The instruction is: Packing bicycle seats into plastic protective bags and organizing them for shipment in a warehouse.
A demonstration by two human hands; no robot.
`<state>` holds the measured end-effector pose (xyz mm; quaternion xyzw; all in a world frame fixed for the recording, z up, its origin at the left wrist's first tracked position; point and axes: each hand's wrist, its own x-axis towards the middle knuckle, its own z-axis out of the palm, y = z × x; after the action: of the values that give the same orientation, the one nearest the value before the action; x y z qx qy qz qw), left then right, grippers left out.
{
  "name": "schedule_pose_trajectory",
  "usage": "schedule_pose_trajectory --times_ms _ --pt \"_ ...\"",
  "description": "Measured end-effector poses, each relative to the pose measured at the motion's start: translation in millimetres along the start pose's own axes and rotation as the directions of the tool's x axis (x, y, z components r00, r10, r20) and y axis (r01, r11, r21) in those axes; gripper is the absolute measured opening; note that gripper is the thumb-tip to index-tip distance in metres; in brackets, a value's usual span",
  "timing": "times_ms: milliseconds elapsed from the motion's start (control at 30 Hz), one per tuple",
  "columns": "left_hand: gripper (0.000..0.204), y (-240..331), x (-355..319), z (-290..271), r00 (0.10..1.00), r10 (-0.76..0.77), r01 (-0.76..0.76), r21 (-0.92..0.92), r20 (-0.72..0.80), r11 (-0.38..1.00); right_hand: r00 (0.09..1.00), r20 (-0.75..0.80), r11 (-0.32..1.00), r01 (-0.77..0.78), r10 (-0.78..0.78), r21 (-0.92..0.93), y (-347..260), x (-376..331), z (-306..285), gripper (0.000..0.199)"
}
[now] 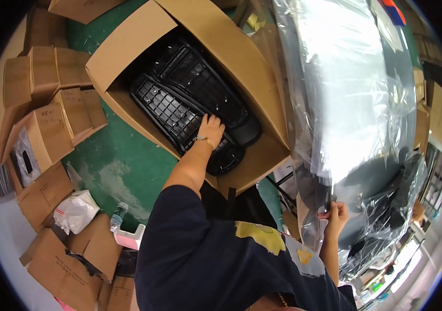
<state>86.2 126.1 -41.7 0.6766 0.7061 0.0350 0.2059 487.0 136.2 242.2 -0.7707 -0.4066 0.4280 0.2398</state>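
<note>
Panels (166, 106) of black ribbed plastic, at least two, lie inside an open cardboard box (254, 65). Clock directions are read from the centre of the view, twelve o'clock at its upper edge. The near panel extends from ten o'clock to the centre; the far panel (203, 78) lies alongside it toward twelve. Whether their edges overlap cannot be told.

Caution: the near panel could tilt or slip if raised by its lower end alone, since the contact is off-centre. Its ribs could also catch on the far panel if the two edges interlock. Clear film (311, 223) could stretch or tear if pulled from a single pinch point.

Left grip (210, 129), just above the centre: fingers partly bent, laid on the near panel toward its lower end. Whether they clasp it or merely press cannot be told.

Right grip (338, 215), four o'clock: thumb and forefinger closed together, apparently pinching the film's edge.

Surroundings: film-covered stack (345, 88), two o'clock; cartons (50, 127), ten o'clock; white bag (77, 207) and bottle (119, 215), eight o'clock.
</note>
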Motion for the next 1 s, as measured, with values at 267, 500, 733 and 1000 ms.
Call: schedule_pose_trajectory --times_ms 267,500,733,1000 --pt "0.037 29.9 41.3 6.4 0.840 -0.013 -0.254 0.414 0.542 0.874 1.000 -0.020 0.999 0.024 -0.023 0.021 -1.7 -1.0 -0.9 0.018" --pt "0.048 26.8 44.5 13.3 0.790 -0.135 -0.045 0.276 0.599 0.960 0.996 -0.056 0.997 0.065 -0.063 0.029 -0.4 -3.0 2.9 0.016" --pt "0.047 30.0 41.1 -19.7 0.646 0.048 -0.362 0.251 0.762 0.898 0.998 -0.009 0.995 0.065 -0.064 0.079 4.5 1.5 -1.8 0.017" --pt "0.048 -7.8 -19.5 -249.4 0.997 -0.077 0.080 -0.104 0.028 0.991 0.993 -0.100 0.992 0.079 -0.069 0.101 3.2 4.1 5.7 0.018"
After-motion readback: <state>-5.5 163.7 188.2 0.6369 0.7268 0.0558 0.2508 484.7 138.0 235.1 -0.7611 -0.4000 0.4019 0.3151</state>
